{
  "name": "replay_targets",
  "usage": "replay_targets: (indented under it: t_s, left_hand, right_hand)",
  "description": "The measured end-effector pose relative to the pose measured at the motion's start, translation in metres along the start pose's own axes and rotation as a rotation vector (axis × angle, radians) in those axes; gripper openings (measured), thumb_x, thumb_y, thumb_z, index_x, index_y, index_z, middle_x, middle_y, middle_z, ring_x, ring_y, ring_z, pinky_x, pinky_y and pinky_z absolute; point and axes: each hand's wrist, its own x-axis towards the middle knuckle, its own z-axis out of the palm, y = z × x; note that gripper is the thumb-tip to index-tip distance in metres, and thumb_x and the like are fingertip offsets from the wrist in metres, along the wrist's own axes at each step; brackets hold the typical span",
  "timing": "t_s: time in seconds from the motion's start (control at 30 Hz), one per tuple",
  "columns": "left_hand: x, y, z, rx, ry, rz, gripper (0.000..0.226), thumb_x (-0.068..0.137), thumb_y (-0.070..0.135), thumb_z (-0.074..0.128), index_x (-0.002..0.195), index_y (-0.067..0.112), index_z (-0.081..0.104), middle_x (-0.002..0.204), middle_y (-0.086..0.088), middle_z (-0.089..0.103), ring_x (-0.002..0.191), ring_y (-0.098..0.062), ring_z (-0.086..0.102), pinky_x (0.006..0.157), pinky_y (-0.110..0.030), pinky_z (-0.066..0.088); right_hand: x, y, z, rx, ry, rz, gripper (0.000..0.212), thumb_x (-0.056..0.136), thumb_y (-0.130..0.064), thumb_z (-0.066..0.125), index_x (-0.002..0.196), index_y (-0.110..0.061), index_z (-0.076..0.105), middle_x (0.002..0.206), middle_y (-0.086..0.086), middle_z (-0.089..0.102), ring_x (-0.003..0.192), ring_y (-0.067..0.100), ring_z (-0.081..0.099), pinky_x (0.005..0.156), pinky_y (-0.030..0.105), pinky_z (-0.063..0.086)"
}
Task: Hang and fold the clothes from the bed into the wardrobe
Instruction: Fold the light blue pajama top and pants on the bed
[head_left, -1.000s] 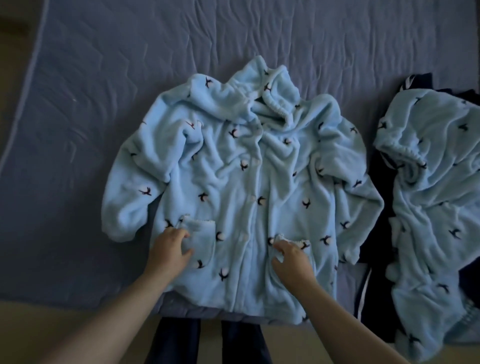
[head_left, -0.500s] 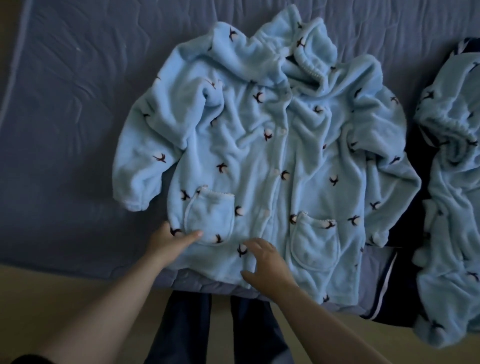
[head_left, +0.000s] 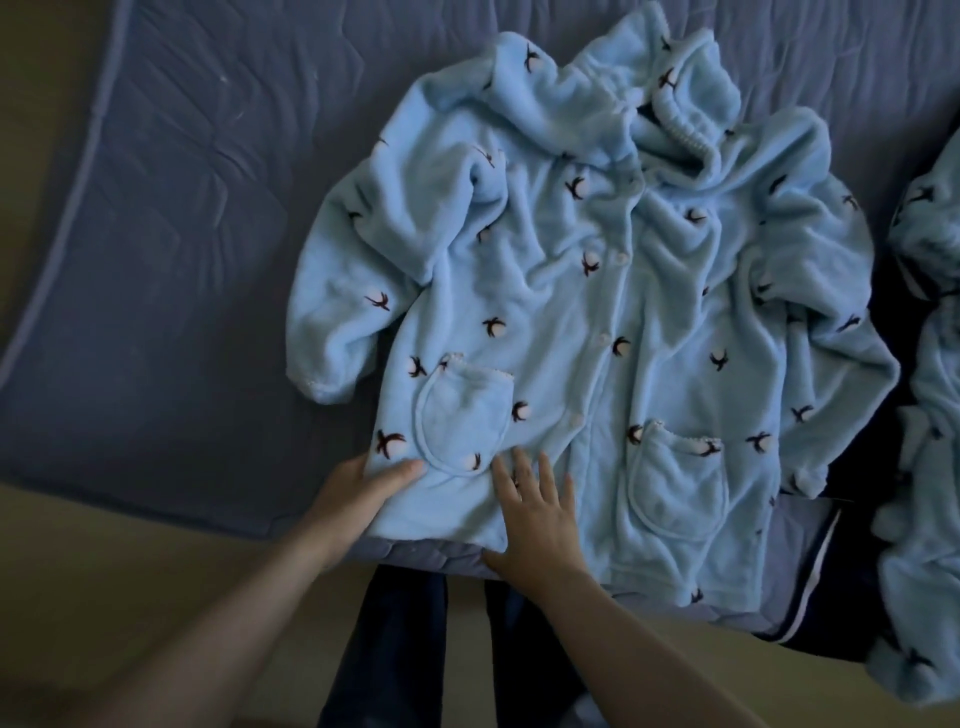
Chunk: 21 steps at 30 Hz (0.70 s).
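Head view: fleece top, light blue with small dark motifs, lies front side up and buttoned on the bed, which has a blue quilted cover. The collar points toward the far edge of the bed. The hem lies along the near edge and slightly overhangs it. Both sleeves lie bent alongside the body of the garment. The left hand is at the near left corner of the top and pinches the side edge. Its thumb lies on the fabric, and its fingers are tucked under the fabric, out of sight. The right hand lies flat on the fabric just beside the left hand, palm down and fingers spread, holding nothing. Its fingertips point toward the far edge and end just below the left patch pocket. Both forearms enter from the bottom of the frame. A second fleece garment in the same print lies crumpled at the right edge of the bed. A dark garment with a pale stripe lies at the near right corner. Dark trouser legs stand on the tan floor against the near edge of the bed.
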Motion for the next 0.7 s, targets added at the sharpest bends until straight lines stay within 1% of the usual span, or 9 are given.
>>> replay_targets:
  t_s: [0.07, 0.13, 0.17, 0.27, 0.33, 0.4, 0.47, 0.57, 0.7]
  left_hand:
    - [-0.004, 0.0, -0.005, -0.022, 0.014, -0.007, 0.026, 0.083, 0.03, 0.072, 0.093, 0.007, 0.07, 0.067, 0.001, 0.069, 0.058, -0.011, 0.064, 0.056, -0.023, 0.049]
    - [-0.005, 0.0, -0.01, -0.134, 0.046, -0.049, 0.023, 0.089, 0.021, 0.064, 0.095, -0.001, 0.067, 0.071, -0.012, 0.063, 0.061, -0.02, 0.057, 0.06, -0.028, 0.049]
    - [-0.006, 0.002, -0.012, -0.221, 0.055, -0.077, 0.018, 0.091, 0.015, 0.06, 0.097, -0.001, 0.067, 0.078, -0.016, 0.064, 0.063, -0.023, 0.058, 0.067, -0.033, 0.052]
    - [-0.008, 0.014, -0.017, -0.463, -0.062, -0.089, 0.019, 0.093, -0.001, 0.05, 0.104, 0.002, 0.065, 0.092, -0.019, 0.072, 0.074, -0.025, 0.071, 0.068, -0.029, 0.059]
    - [-0.007, 0.022, -0.015, -0.448, -0.162, -0.048, 0.03, 0.09, -0.009, 0.049, 0.113, 0.003, 0.063, 0.106, -0.019, 0.07, 0.094, -0.028, 0.07, 0.078, -0.03, 0.059]
    - [-0.003, 0.025, -0.009, -0.181, -0.128, 0.058, 0.039, 0.084, -0.008, 0.061, 0.12, 0.009, 0.062, 0.114, -0.011, 0.069, 0.102, -0.021, 0.068, 0.086, -0.029, 0.056]
    - [0.0, 0.022, -0.006, 0.162, -0.019, 0.169, 0.047, 0.077, 0.002, 0.074, 0.119, 0.019, 0.061, 0.113, 0.0, 0.067, 0.096, -0.013, 0.067, 0.083, -0.024, 0.055]
    - [0.006, 0.019, -0.007, 0.4, 0.056, 0.239, 0.048, 0.067, 0.016, 0.084, 0.107, 0.026, 0.06, 0.1, 0.01, 0.063, 0.087, -0.006, 0.062, 0.073, -0.019, 0.048]
    - [0.02, 0.015, -0.013, 0.58, 0.19, 0.355, 0.015, 0.077, 0.017, 0.073, 0.073, 0.01, 0.061, 0.075, -0.003, 0.062, 0.069, -0.014, 0.057, 0.056, -0.019, 0.036]
  right_hand:
    - [0.003, -0.004, -0.01, 0.067, 0.189, -0.038, 0.068, 0.082, -0.02, 0.067, 0.144, -0.011, 0.04, 0.147, 0.011, 0.042, 0.138, 0.036, 0.036, 0.113, 0.053, 0.029]
    - [0.004, -0.004, -0.014, 0.19, 0.415, -0.078, 0.041, 0.069, 0.002, 0.07, 0.11, -0.004, 0.069, 0.103, 0.012, 0.069, 0.098, 0.034, 0.065, 0.088, 0.047, 0.052]
    - [0.003, -0.006, -0.017, 0.244, 0.413, -0.084, 0.038, 0.07, 0.003, 0.068, 0.107, -0.004, 0.07, 0.099, 0.01, 0.07, 0.095, 0.031, 0.065, 0.084, 0.043, 0.053]
    - [-0.002, -0.007, -0.013, 0.264, 0.176, -0.029, 0.051, 0.086, -0.017, 0.058, 0.136, -0.013, 0.049, 0.139, 0.004, 0.048, 0.13, 0.022, 0.043, 0.098, 0.032, 0.043]
    - [-0.005, -0.006, -0.007, 0.394, 0.156, 0.191, 0.062, 0.085, -0.023, 0.061, 0.142, -0.016, 0.036, 0.147, 0.005, 0.031, 0.131, 0.024, 0.038, 0.1, 0.031, 0.041]
    - [-0.005, -0.006, -0.007, 0.745, 0.192, 0.489, 0.063, 0.082, -0.023, 0.066, 0.138, -0.015, 0.037, 0.137, 0.009, 0.039, 0.112, 0.024, 0.049, 0.087, 0.032, 0.046]
    - [0.001, -0.007, -0.006, 1.01, 0.113, 0.619, 0.045, 0.082, -0.025, 0.069, 0.119, -0.013, 0.047, 0.118, 0.009, 0.056, 0.093, 0.018, 0.056, 0.072, 0.028, 0.047]
    - [0.009, -0.01, -0.006, 1.01, -0.01, 0.61, 0.022, 0.083, -0.025, 0.068, 0.091, -0.009, 0.054, 0.083, 0.002, 0.058, 0.073, 0.014, 0.055, 0.056, 0.023, 0.042]
    - [0.015, -0.004, -0.016, 1.024, 0.277, 0.564, 0.016, 0.091, -0.016, 0.051, 0.077, -0.017, 0.045, 0.07, -0.002, 0.05, 0.062, 0.011, 0.047, 0.045, 0.014, 0.034]
